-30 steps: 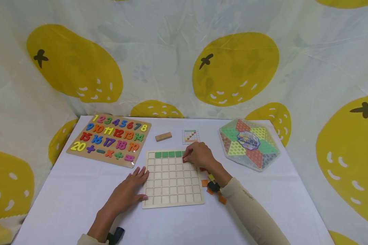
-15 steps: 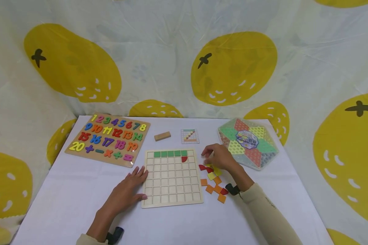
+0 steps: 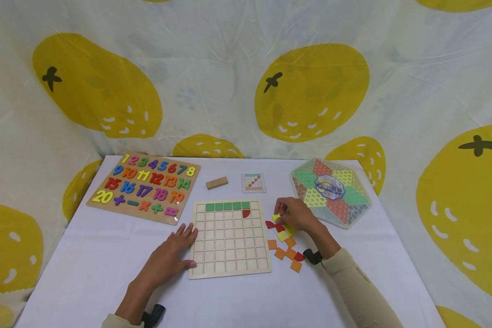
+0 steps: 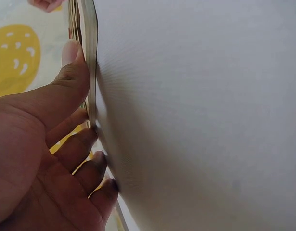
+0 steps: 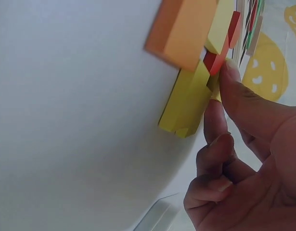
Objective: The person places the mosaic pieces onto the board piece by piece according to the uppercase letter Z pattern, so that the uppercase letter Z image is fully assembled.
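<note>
A wooden grid board (image 3: 225, 243) lies flat on the table. Along its top row sit several green square tiles (image 3: 227, 206), and one red quarter-round tile (image 3: 246, 213) lies beneath the rightmost. My left hand (image 3: 172, 255) rests at the board's left edge, fingers spread, thumb at the lower corner. To the right of the board my right hand (image 3: 297, 215) pinches a yellow tile (image 3: 276, 217) between thumb and fingers. In the right wrist view another yellow tile (image 5: 186, 103) lies close to the fingertips, beside an orange tile (image 5: 184, 33) and red ones.
Several orange tiles (image 3: 280, 253) lie scattered right of the board. Behind it are a small wooden block (image 3: 217, 183) and a pattern card (image 3: 253, 183). A number board (image 3: 143, 187) stands back left, a hexagonal Chinese checkers box (image 3: 331, 192) back right.
My right hand has left the red tile on the board, moved right to the loose tiles and taken hold of a yellow tile. The left hand stays in place.
</note>
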A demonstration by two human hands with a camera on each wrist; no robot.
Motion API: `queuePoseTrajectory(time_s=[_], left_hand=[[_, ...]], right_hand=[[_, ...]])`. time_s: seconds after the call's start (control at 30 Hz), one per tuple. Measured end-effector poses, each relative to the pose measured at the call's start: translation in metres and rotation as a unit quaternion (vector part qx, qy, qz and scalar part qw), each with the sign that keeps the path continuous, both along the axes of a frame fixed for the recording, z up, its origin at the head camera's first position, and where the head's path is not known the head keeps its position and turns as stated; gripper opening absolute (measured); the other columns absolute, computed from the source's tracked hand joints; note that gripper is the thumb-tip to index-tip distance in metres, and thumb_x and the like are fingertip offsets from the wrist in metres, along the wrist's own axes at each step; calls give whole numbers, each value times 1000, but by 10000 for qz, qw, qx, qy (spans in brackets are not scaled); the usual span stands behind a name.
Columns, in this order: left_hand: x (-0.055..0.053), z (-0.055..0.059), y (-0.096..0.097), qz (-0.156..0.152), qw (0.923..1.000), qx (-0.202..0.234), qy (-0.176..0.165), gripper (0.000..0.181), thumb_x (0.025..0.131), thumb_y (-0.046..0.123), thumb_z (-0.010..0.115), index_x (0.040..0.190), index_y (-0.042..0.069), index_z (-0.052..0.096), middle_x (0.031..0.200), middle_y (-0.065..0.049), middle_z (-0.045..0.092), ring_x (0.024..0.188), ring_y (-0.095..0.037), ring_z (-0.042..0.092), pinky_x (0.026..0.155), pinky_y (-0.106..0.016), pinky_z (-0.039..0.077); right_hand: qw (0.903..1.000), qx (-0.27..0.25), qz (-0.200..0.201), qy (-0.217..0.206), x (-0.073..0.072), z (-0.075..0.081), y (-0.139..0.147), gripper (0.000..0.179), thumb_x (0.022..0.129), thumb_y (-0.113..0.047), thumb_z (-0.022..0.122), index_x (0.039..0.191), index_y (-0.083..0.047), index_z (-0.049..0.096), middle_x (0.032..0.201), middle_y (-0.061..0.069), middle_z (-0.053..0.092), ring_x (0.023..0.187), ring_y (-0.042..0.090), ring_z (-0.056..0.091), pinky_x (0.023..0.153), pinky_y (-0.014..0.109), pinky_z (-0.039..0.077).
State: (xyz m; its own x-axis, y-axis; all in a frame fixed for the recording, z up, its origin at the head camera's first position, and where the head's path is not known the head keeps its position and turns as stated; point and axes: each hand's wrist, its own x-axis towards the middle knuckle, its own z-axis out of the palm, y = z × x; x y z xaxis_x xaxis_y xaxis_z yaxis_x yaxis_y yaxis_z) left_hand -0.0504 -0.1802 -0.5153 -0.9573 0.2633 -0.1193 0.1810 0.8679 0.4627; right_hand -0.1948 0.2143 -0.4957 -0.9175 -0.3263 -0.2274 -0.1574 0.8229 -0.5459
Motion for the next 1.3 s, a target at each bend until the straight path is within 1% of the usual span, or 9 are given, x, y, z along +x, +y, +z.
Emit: queuePoseTrajectory(time_s=[0.1,0.2,0.27,0.4,0.63,0.77,0.97,1.17,1.3], left_hand=[[0,1,0,6,10000,2,1,97,81,34,92,162,11,44,172,-9,34,164,-35,23,131,-59,26],[1,1,0,2,10000,7,9,97,80,34,92,161,11,44,172,-9,34,164,-35,24,130,-59,27],[1,1,1,11,10000,11,-2,97,80,34,92,161,11,44,172,-9,34,164,-35,24,130,-59,27],[2,2,1,38,10000,-10,-39,97,81,34,92,162,12,43,172,-8,33,164,-35,24,131,-58,26],[1,2,2,75,9999,37,-104,97,81,33,92,162,12,43,172,-7,33,165,-33,23,132,-57,25],[1,0,2,64,9999,20,-125,97,82,34,91,163,13,42,173,-6,32,165,-33,22,132,-57,25],[1,0,1,83,9999,18,-105,98,81,35,92,163,14,42,173,-7,33,165,-33,23,132,-57,26],[2,0,2,94,9999,17,-90,98,80,34,92,162,14,43,172,-7,34,165,-33,23,131,-57,26],[2,1,2,77,10000,-13,-59,98,80,35,93,162,13,44,172,-8,36,164,-35,24,130,-58,28]], right_hand=[[10000,-38,-26,86,1,1,-3,20,88,-13,88,92,-18,69,85,2,62,82,21,57,72,32,47],[9995,-156,-110,269,1,3,-6,19,89,-16,87,91,-20,69,83,1,62,78,21,56,69,32,47],[9985,-301,-168,427,0,3,-10,17,91,-17,86,90,-20,69,82,0,63,75,21,56,68,32,47],[9959,-566,-152,684,-1,6,-22,15,93,-19,84,90,-22,70,81,-3,66,69,19,55,65,30,47],[9926,-1029,13,649,2,15,-55,12,94,-18,83,90,-21,72,83,-4,68,65,18,55,60,30,46],[9914,-1117,50,682,4,16,-74,12,93,-17,84,89,-21,73,83,-5,69,67,17,57,59,30,46],[9941,-820,-62,714,3,9,-98,15,92,-19,85,85,-23,72,78,-8,68,73,13,61,62,30,47],[9976,-236,-24,646,1,1,-111,19,92,-21,85,82,-26,69,74,-8,64,68,12,58,58,28,46],[9975,-31,74,700,0,1,-115,20,92,-19,85,82,-25,69,74,-7,62,68,12,57,59,27,44]])
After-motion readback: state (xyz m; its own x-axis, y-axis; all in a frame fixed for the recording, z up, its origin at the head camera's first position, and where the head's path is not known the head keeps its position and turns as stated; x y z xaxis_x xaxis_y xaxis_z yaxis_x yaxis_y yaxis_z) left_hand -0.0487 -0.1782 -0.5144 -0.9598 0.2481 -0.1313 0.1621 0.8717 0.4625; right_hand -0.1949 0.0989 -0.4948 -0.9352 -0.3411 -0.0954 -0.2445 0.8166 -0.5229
